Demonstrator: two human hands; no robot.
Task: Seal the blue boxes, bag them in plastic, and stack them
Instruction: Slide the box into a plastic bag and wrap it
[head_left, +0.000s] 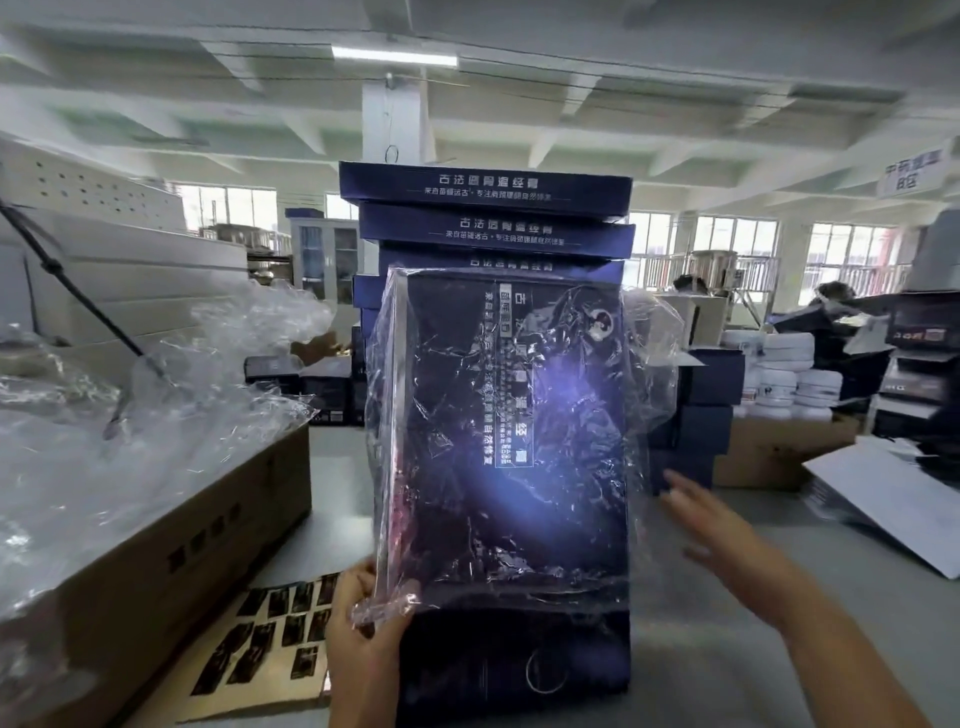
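Left grip (363, 618) clenches crinkly plastic bag (644, 332) over blue box (519, 660) | right grip (711, 525) released, blurred

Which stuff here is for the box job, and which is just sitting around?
For the job: blue box, plastic bag, stack of blue boxes, left hand, right hand.
Lying about: white tubs, sheet of dark stickers, cardboard carton.
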